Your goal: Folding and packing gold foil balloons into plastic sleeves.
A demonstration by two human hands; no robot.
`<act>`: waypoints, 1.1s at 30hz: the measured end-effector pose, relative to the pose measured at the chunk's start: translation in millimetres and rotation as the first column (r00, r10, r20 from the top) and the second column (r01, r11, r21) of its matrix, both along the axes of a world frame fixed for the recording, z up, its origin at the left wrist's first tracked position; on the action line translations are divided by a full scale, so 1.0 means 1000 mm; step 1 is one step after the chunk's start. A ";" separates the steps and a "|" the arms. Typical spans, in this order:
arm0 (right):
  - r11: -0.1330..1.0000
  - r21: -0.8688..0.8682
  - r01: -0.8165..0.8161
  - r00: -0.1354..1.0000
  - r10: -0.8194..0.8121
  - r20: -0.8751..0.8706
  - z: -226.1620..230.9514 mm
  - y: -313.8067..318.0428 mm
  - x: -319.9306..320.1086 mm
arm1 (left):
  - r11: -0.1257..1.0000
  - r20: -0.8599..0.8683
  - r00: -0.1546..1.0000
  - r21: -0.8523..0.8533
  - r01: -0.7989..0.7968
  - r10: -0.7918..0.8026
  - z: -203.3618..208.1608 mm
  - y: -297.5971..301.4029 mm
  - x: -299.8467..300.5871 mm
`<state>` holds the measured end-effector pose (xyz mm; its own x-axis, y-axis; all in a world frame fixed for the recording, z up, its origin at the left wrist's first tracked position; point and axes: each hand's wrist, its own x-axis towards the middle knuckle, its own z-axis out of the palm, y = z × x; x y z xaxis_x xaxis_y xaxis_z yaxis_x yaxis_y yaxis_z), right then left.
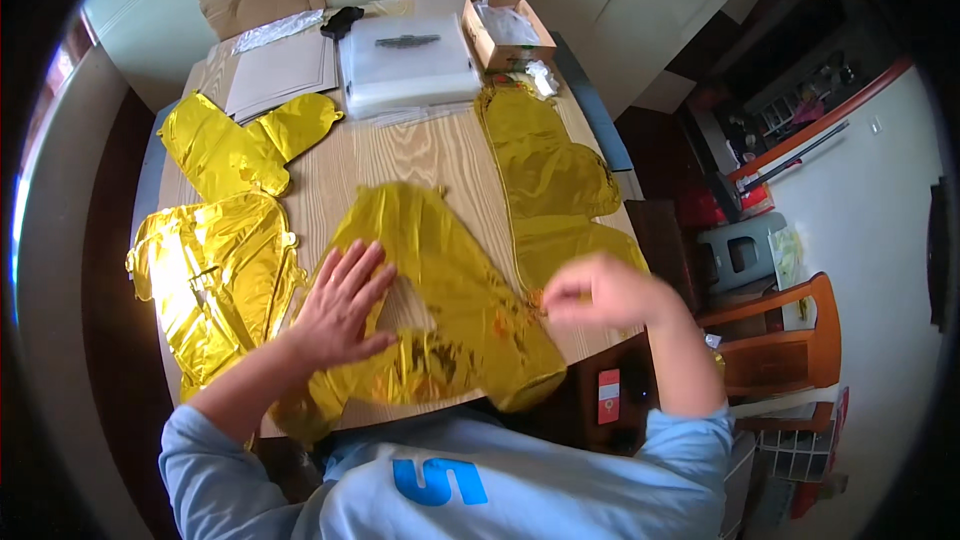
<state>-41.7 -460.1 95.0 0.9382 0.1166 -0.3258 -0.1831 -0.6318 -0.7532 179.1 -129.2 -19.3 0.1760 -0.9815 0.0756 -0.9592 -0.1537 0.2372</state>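
Note:
A flat gold foil balloon shaped like a letter A lies in front of me, the table showing through its triangular hole. On its left leg rests my left hand, open, with the fingers stretched out. My right hand is raised over the right side of the table, fingers bent and blurred; whether they pinch anything cannot be made out. Just beyond it lies another flat gold foil balloon with a notched right edge. To the left are a Y-shaped gold foil balloon and a wrinkled, shiny gold foil balloon.
At the far side of the wooden table stand a stack of clear plastic sleeves, grey cardboard sheets and a small carton holding plastic bags. A wooden chair and a phone-like object are at the right.

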 end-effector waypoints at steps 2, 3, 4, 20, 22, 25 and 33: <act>0.938 -0.056 0.342 0.935 -0.335 0.115 -0.022 -0.025 0.042 | 0.996 -0.070 0.995 -0.057 -0.073 0.069 0.018 0.021 -0.019; 0.880 -0.100 0.465 0.868 -0.432 0.244 -0.044 -0.046 0.063 | 0.992 -0.133 0.988 -0.082 -0.095 0.084 0.028 0.029 -0.025; 0.810 -0.121 0.574 0.782 -0.497 0.376 -0.066 -0.067 0.085 | 0.986 -0.191 0.976 -0.101 -0.129 0.108 0.031 0.038 -0.033; 0.517 -0.242 0.821 0.553 -0.615 0.562 -0.152 -0.119 0.192 | 0.993 0.174 0.978 0.000 -0.114 0.112 0.023 0.017 -0.007; 0.549 -0.129 0.826 0.503 -0.614 0.608 -0.151 -0.119 0.193 | 0.982 0.249 0.953 0.027 -0.185 0.173 0.036 0.016 -0.007; 0.599 0.177 0.781 0.299 -0.607 0.736 -0.165 -0.150 0.176 | 0.969 0.413 0.882 -0.005 -0.246 0.226 0.063 0.007 -0.007; 0.393 0.846 0.359 0.092 -0.917 0.387 -0.074 -0.153 0.145 | 0.955 0.116 0.948 -0.049 -0.293 0.296 0.000 0.026 0.007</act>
<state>103.7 -613.5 21.0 0.4306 -0.8348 0.3431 0.4562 -0.1268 -0.8808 186.0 -102.9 -18.9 0.4446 -0.8842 0.1435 -0.8941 -0.4282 0.1317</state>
